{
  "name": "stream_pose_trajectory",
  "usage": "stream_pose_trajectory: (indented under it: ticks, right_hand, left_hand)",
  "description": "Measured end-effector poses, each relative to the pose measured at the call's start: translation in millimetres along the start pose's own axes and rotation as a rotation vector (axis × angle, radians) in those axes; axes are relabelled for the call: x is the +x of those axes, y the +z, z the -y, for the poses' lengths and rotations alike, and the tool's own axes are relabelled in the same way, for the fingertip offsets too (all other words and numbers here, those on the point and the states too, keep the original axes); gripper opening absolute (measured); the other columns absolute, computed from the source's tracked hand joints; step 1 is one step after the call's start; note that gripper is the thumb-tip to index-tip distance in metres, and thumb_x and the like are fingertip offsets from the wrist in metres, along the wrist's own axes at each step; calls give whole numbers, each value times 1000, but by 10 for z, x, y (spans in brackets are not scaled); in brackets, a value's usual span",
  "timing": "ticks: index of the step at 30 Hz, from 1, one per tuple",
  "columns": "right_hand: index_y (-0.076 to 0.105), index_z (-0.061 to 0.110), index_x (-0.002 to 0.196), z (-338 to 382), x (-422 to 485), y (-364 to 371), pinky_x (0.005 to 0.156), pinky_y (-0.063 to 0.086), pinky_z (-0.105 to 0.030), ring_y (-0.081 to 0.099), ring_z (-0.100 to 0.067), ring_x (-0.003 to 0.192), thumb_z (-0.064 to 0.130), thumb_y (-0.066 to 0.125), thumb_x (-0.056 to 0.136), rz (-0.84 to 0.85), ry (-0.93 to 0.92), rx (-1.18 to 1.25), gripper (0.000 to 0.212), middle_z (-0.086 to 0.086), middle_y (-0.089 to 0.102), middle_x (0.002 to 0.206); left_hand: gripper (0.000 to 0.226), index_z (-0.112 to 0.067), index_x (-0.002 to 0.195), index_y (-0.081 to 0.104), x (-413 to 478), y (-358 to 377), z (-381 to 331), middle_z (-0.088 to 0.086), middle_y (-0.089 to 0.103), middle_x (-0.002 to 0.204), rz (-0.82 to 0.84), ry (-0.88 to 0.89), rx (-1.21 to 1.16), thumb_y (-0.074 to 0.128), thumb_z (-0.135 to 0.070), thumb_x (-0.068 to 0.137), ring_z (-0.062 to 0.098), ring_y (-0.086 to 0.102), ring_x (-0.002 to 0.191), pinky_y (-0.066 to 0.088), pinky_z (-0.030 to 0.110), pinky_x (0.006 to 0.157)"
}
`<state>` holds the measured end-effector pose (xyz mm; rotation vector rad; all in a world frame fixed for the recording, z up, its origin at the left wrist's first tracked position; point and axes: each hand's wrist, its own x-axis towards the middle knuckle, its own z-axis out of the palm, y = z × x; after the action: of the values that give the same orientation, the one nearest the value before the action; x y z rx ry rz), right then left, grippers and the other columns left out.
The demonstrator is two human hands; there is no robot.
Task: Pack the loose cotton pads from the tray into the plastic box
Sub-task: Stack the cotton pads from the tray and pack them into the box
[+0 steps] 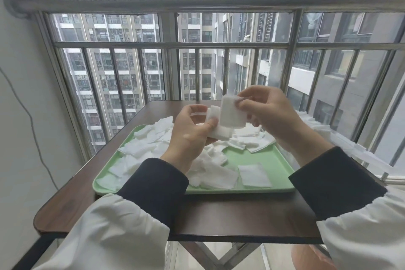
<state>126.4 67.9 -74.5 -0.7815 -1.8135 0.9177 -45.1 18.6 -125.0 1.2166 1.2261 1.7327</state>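
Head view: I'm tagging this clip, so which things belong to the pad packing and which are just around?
Job:
left grip, holding a stack of pads
right grip, pinching a single pad
loose pads on the green tray
plastic box at right, partly hidden

Just there:
table
window railing
wall cable

White cotton pads (142,149) lie in a green plastic tray (263,155) on the brown tabletop (219,215); a clear plastic box (341,140) stands right of the tray.

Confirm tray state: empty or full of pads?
Not empty: loose pads cover most of the tray; only a patch toward its right shows bare green.
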Motion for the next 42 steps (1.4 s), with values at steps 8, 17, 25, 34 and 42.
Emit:
stream_pose_trajectory:
  ticks: [8,17,25,34,42]
  right_hand:
    - [72,7,104,16,15,-18,50,38,-21,48,-10,57,12,73,88,201,162,123,17,7,64,66]
    - [72,6,90,-61,25,134,43,39,-20,49,-9,47,2,70,84,22,97,-53,7,1,61,59]
    - [71,7,86,-99,34,196,43,38,-14,52,-1,43,6,73,83,-13,33,-186,4,1,64,60]
    - [56,22,95,83,-99,-107,55,49,-24,66,-11,68,30,75,88,79,33,-615,21,2,67,84]
    - [59,27,126,26,-340,-88,85,48,-31,56,-18,104,37,78,83,667,274,-1082,48,4,62,118]
  left_hand:
    - [45,-12,114,57,-27,27,-46,11,67,115,61,12,31,76,10,81,25,73,95,62,33,64]
    - [35,-8,118,57,-42,47,-61,10,70,115,56,20,-9,75,-4,88,27,75,92,61,32,67]
    - [21,-10,116,59,9,41,-56,16,68,117,22,-71,-72,52,-27,105,28,76,87,60,33,64]
    - [40,-14,121,54,1,7,-88,10,64,120,20,68,108,70,1,88,27,69,103,64,36,74]
    - [30,-28,109,54,-61,60,-301,7,65,114,48,128,160,69,-7,93,24,69,101,64,35,70]
